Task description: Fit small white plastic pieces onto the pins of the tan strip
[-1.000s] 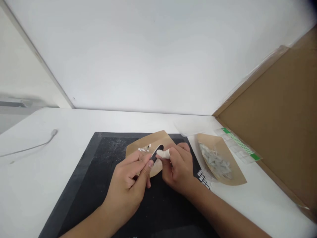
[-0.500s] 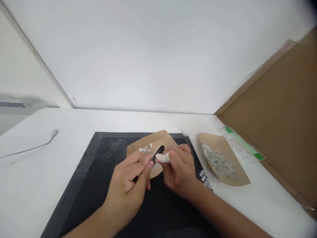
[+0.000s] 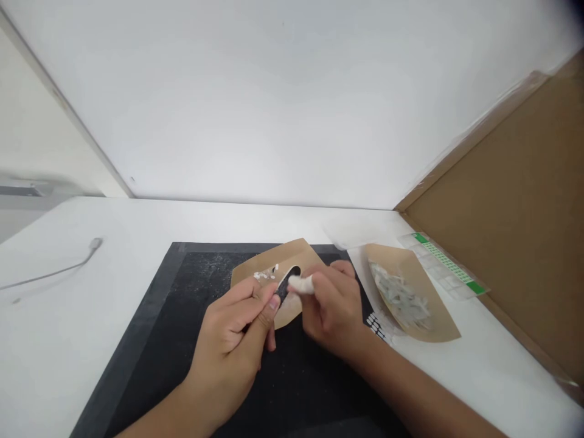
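My left hand is closed around the lower end of a slim black nail file with a pale edge and rounded tip, pinched between thumb and fingers. Just to its right, my right hand is closed, with a white covering over one fingertip, close against the file. Anything tiny pinched there is hidden and slightly blurred. Under both hands lies a brown paper tray, with several small white pieces on its left part.
A black mat covers the middle of the white table. To the right are several small white ovals, a second brown paper tray with translucent pieces, and a green-marked clear strip. A cable lies left; cardboard stands right.
The white-covered fingertip has shifted slightly up along the file and looks more blurred. My left hand has moved slightly left and still grips the file.
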{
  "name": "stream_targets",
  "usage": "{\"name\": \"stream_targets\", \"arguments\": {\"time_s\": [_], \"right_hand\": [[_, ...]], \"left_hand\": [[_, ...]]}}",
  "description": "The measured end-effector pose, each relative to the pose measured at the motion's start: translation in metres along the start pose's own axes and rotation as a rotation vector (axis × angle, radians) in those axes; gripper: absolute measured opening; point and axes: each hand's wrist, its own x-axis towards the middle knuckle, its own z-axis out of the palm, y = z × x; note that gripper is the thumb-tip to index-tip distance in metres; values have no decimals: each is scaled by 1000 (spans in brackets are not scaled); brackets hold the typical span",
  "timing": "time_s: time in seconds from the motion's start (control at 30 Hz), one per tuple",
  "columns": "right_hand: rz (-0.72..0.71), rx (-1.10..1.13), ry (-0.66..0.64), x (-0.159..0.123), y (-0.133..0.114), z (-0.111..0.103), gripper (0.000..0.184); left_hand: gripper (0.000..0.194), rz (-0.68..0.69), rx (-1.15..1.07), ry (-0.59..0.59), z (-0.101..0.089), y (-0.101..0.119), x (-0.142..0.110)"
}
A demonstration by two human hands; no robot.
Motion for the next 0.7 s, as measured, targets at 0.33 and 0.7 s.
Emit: {"name": "stream_targets", "arguments": {"time_s": [0.33, 0.7], "right_hand": [[24, 24, -22, 1, -6, 0, 31], [40, 5, 13, 0, -7, 0, 33]], "left_hand": [[47, -36, -56, 5, -1, -1, -3], [48, -48, -110, 13, 1, 1, -2]]}}
